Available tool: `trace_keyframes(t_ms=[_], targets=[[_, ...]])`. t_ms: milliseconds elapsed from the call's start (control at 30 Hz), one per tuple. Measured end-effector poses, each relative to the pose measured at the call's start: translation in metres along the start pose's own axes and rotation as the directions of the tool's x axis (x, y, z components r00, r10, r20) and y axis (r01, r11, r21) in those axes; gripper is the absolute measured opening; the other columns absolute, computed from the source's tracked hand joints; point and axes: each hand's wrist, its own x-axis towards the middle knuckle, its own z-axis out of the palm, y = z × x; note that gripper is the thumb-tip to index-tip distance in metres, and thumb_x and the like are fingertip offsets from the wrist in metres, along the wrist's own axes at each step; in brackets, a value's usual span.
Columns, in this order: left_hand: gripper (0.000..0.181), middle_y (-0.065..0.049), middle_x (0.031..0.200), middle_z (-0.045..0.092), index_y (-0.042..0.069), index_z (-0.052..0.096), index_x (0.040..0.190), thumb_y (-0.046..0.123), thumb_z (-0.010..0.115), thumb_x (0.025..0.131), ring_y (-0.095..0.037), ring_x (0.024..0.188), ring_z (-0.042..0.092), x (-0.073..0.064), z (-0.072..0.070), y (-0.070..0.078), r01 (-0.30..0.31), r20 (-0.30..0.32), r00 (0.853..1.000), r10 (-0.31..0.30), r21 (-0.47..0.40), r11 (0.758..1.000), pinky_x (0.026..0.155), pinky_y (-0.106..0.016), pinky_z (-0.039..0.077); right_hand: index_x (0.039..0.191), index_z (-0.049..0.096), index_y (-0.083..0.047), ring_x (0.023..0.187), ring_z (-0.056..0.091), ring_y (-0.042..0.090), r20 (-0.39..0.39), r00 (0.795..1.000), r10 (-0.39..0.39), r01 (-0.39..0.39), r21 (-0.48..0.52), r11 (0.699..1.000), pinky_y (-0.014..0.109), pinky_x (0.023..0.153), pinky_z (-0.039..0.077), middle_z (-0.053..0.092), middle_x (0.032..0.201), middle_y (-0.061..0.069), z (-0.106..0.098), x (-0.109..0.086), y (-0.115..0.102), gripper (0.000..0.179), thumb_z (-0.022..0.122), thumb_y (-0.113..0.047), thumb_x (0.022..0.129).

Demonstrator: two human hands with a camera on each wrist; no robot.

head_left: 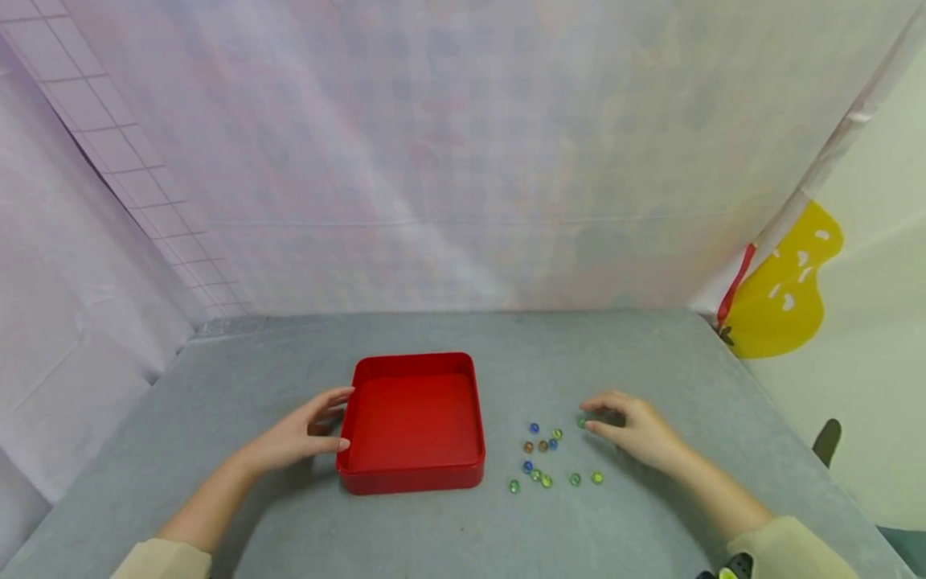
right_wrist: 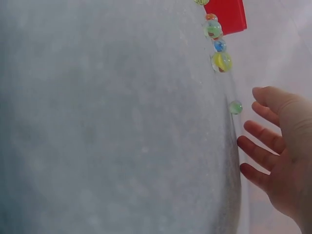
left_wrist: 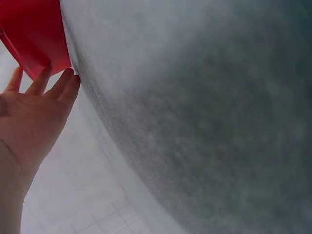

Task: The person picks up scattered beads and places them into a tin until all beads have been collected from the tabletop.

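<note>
A square red tray (head_left: 415, 422) with low walls stands on the grey table. At its left wall is my left hand (head_left: 292, 438), thumb and fingers spread, the fingertips touching the side; the left wrist view shows the fingers nearly straight against the red wall (left_wrist: 41, 36). To the right of the tray, my right hand (head_left: 640, 434) hovers low over the table with relaxed, separated fingers. A green glass marble (head_left: 582, 422) lies between its thumb and forefinger, seemingly not gripped. In the right wrist view that marble (right_wrist: 236, 107) sits apart from the fingertips.
Several glass marbles lie loose between the tray and my right hand, among them a blue marble (head_left: 534, 428), an amber marble (head_left: 528, 447) and a yellow-green marble (head_left: 596, 477). A pale cloth curtain (head_left: 463, 161) hangs behind the table (head_left: 463, 535).
</note>
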Motion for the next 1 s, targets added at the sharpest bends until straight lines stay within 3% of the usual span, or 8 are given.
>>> trace_keyframes(t_ms=[300, 633, 1000], targets=[[0.074, -0.026, 0.15, 0.027, -0.003, 0.024, 0.147, 0.011, 0.067, 0.088, -0.046, 0.135, 0.026, 0.0002, -0.0016, -0.0028, -0.029, 0.051, 0.998, 0.031, -0.041, 0.999, 0.106, -0.059, 0.023, 0.106, 0.07, -0.008, 0.103, 0.059, 0.024, 0.01, 1.0, 0.005, -0.005, 0.0, 1.0, 0.048, 0.091, 0.043, 0.066, 0.108, 0.003, 0.0019, -0.0014, 0.0023, 0.023, 0.074, -0.015, 0.084], [0.076, -0.027, 0.15, 0.025, -0.004, 0.022, 0.148, 0.011, 0.067, 0.088, -0.047, 0.136, 0.023, 0.0011, -0.0015, -0.0017, -0.024, 0.064, 0.998, 0.028, -0.049, 0.999, 0.106, -0.06, 0.021, 0.103, 0.072, -0.009, 0.104, 0.059, 0.026, -0.008, 1.0, 0.009, -0.009, -0.004, 1.0, 0.049, 0.091, 0.044, 0.066, 0.106, 0.002, 0.0072, -0.0012, 0.0072, 0.021, 0.076, -0.014, 0.083], [0.077, -0.026, 0.15, 0.026, -0.001, 0.022, 0.149, 0.013, 0.067, 0.089, -0.044, 0.137, 0.023, 0.0, -0.0027, -0.0021, 0.014, 0.066, 0.998, -0.012, -0.041, 0.999, 0.106, -0.059, 0.021, 0.1, 0.072, -0.011, 0.103, 0.059, 0.029, -0.007, 1.0, -0.027, 0.026, -0.036, 0.999, 0.051, 0.091, 0.042, 0.066, 0.104, 0.002, 0.0084, 0.0009, 0.0093, 0.02, 0.077, -0.012, 0.081]])
